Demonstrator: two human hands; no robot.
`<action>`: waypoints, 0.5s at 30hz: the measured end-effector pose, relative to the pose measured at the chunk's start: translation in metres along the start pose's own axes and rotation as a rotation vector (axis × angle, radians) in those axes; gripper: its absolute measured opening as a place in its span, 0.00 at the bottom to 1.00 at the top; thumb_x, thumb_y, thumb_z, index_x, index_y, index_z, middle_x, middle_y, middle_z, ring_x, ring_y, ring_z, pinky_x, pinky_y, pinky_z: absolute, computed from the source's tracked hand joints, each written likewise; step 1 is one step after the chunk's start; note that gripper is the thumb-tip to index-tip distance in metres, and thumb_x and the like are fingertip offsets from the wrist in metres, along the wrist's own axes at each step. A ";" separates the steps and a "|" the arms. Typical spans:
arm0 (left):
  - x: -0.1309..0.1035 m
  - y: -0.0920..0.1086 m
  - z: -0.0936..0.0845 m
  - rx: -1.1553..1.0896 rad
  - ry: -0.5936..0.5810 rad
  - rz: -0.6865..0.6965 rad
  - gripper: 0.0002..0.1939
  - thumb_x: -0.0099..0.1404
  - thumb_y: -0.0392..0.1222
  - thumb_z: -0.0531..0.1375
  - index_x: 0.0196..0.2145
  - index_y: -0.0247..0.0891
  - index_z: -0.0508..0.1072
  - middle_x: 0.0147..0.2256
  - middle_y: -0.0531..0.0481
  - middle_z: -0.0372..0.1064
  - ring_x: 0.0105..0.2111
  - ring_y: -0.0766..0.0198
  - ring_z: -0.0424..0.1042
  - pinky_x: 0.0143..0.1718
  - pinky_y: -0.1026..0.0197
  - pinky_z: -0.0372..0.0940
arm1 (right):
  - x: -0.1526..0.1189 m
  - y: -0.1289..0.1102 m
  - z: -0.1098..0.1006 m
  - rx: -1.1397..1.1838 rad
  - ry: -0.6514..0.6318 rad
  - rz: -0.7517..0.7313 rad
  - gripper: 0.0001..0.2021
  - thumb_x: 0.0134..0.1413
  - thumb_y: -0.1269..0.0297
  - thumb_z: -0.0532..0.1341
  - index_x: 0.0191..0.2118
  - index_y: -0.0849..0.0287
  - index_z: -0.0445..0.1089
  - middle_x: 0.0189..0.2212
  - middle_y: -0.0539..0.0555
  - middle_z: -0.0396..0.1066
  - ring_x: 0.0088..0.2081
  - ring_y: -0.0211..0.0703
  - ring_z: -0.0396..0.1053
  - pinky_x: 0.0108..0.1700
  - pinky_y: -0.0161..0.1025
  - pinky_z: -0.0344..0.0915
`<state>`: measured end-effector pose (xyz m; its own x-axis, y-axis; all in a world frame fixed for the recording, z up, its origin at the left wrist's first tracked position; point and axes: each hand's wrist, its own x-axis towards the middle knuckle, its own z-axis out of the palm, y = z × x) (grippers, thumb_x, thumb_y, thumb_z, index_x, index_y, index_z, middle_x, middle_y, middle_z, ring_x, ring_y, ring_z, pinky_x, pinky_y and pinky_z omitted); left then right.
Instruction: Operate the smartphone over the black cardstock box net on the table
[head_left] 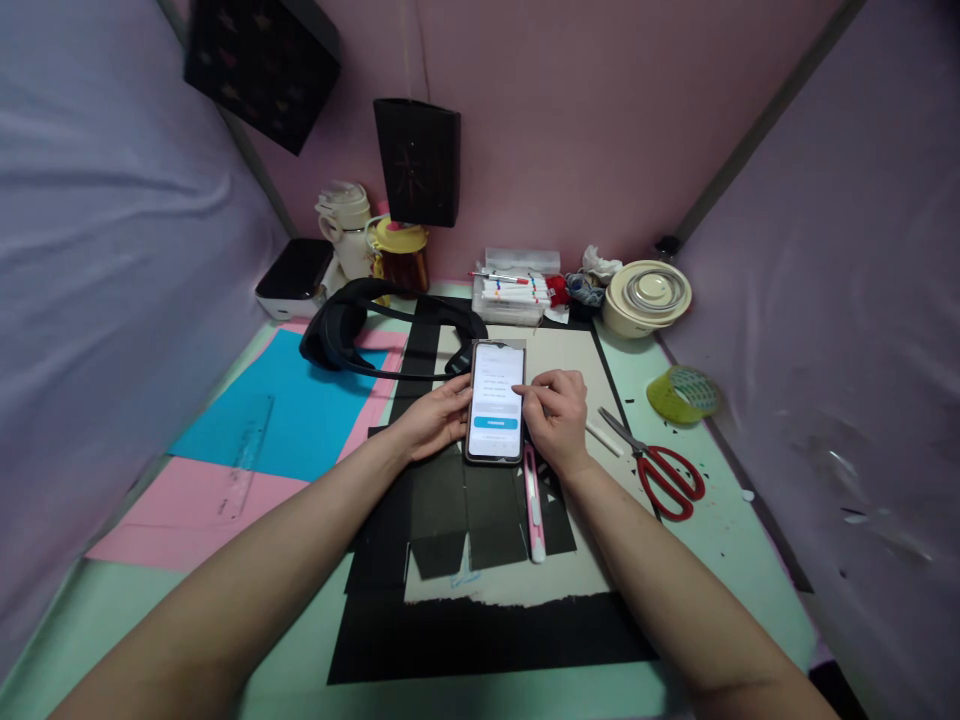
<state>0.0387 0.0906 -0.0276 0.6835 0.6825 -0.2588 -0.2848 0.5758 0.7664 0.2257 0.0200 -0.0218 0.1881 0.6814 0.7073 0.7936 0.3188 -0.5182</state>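
Head view: the phone, long axis forward, is held from the left by the left hand, its right edge overlapped by the curled, empty right hand.

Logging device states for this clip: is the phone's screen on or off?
On: the phone in the left hand glows white, showing lines of small text and a blue bar.

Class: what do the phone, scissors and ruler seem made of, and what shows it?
Phone: glossy front, probably glass, with a bright glint near its lower edge.
Scissors: grey blades, likely metal by their dull sheen; smooth red handles, likely plastic.
Ruler: clear, probably plastic; blue and pink sheets show through.
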 end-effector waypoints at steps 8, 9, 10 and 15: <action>0.000 -0.001 -0.001 -0.006 0.002 0.003 0.21 0.63 0.37 0.63 0.54 0.37 0.71 0.41 0.43 0.76 0.36 0.61 0.76 0.40 0.58 0.70 | 0.001 -0.002 -0.001 0.044 -0.011 -0.028 0.13 0.56 0.70 0.57 0.28 0.55 0.78 0.27 0.52 0.69 0.36 0.45 0.63 0.42 0.48 0.58; 0.000 -0.001 -0.001 -0.007 0.003 0.003 0.21 0.63 0.37 0.63 0.54 0.37 0.71 0.41 0.43 0.76 0.36 0.61 0.76 0.40 0.58 0.70 | 0.000 -0.002 -0.001 0.047 -0.019 -0.035 0.13 0.56 0.70 0.57 0.28 0.54 0.78 0.27 0.52 0.69 0.36 0.45 0.63 0.42 0.48 0.58; 0.000 -0.001 -0.001 -0.007 0.004 0.003 0.21 0.63 0.37 0.63 0.54 0.37 0.71 0.41 0.43 0.76 0.36 0.61 0.76 0.41 0.58 0.70 | 0.000 -0.001 -0.001 0.047 -0.026 -0.039 0.13 0.56 0.71 0.57 0.28 0.54 0.78 0.27 0.52 0.69 0.36 0.45 0.63 0.42 0.48 0.57; 0.001 -0.001 -0.001 -0.006 0.008 0.000 0.21 0.63 0.36 0.63 0.54 0.37 0.70 0.43 0.42 0.76 0.36 0.61 0.76 0.40 0.58 0.70 | -0.001 0.000 0.001 0.036 -0.052 -0.036 0.12 0.55 0.69 0.57 0.28 0.54 0.78 0.27 0.52 0.70 0.37 0.46 0.63 0.43 0.49 0.57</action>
<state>0.0388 0.0907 -0.0292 0.6780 0.6861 -0.2638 -0.2887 0.5786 0.7628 0.2247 0.0196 -0.0226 0.1292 0.7022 0.7002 0.7778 0.3663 -0.5108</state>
